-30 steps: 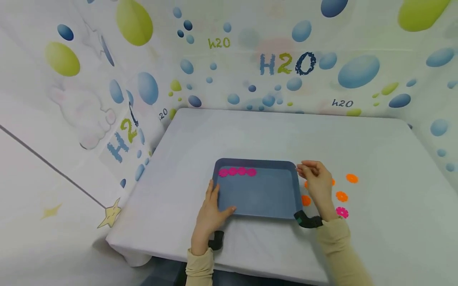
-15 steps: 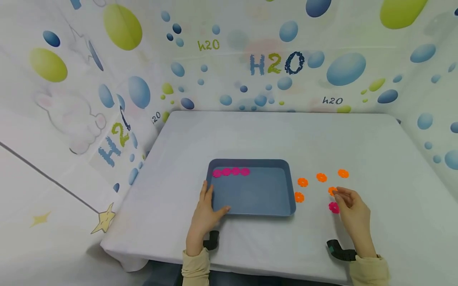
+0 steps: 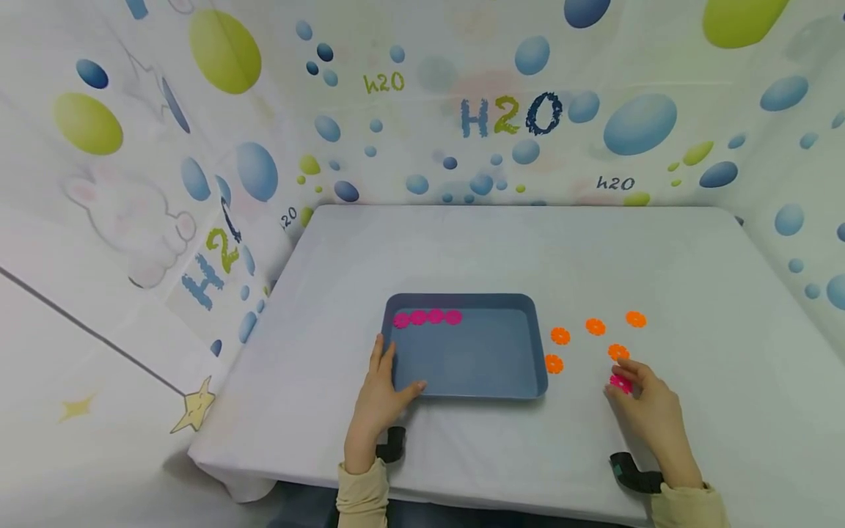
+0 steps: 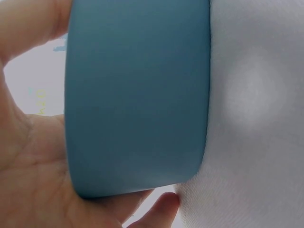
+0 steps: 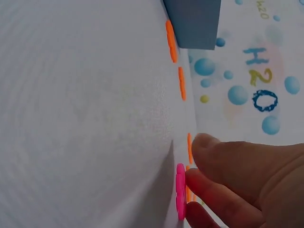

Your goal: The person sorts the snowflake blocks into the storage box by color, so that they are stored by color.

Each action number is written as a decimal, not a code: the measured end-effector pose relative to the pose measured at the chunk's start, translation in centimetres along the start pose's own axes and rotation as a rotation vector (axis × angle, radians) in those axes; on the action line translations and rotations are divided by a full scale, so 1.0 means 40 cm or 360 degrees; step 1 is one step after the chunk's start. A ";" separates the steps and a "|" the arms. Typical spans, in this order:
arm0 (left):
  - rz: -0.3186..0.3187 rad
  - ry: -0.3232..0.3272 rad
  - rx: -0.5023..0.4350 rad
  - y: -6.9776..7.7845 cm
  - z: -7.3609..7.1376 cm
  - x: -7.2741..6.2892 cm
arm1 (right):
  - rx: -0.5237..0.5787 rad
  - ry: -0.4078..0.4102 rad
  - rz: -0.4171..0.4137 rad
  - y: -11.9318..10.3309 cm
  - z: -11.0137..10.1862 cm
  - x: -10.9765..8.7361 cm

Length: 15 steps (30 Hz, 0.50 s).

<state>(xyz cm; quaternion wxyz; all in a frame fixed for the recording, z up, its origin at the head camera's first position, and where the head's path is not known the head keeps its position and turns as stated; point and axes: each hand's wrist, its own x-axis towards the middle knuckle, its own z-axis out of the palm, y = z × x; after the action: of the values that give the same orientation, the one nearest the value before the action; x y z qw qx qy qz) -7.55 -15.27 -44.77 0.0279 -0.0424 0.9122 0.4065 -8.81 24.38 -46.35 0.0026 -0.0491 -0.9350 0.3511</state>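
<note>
A blue-grey tray [image 3: 472, 359] lies on the white table, with several pink flower-shaped discs [image 3: 436, 316] in a row along its far left inside. My left hand [image 3: 381, 396] rests against the tray's near left corner, fingers straight along the left side and thumb at the front edge. In the left wrist view the tray wall [image 4: 137, 95] stands between thumb and fingers. My right hand [image 3: 650, 407] is at a loose pink flower-shaped disc [image 3: 620, 383] right of the tray. In the right wrist view, fingertips touch that disc [image 5: 180, 192], while the thumb stays apart from it.
Several orange flower-shaped discs [image 3: 595, 327] lie scattered right of the tray, one orange disc [image 3: 554, 364] close to its right wall. The white table [image 3: 515, 249] meets a printed cloth backdrop [image 3: 449, 117] behind and at the sides.
My right hand has moved from the tray's right rim out to the loose pink disc, lowering onto it in the last half second. The left hand stays at the tray corner.
</note>
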 end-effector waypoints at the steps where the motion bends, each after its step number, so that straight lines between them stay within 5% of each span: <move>1: 0.0001 0.0003 -0.0001 -0.001 0.000 0.000 | -0.0016 -0.0021 -0.0012 0.001 0.000 0.000; 10: 0.0025 0.0029 0.0012 -0.004 0.002 0.002 | -0.0148 0.0117 -0.0190 0.000 0.005 -0.002; 15: 0.0027 0.0040 0.0030 -0.010 0.002 0.005 | -0.0228 0.0002 -0.0145 -0.014 -0.001 0.008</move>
<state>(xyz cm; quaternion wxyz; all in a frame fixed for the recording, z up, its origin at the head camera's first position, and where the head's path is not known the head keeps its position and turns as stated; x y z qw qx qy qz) -7.70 -15.46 -45.14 0.0135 -0.0395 0.9166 0.3975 -9.18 24.01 -45.98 0.0155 -0.0066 -0.9590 0.2828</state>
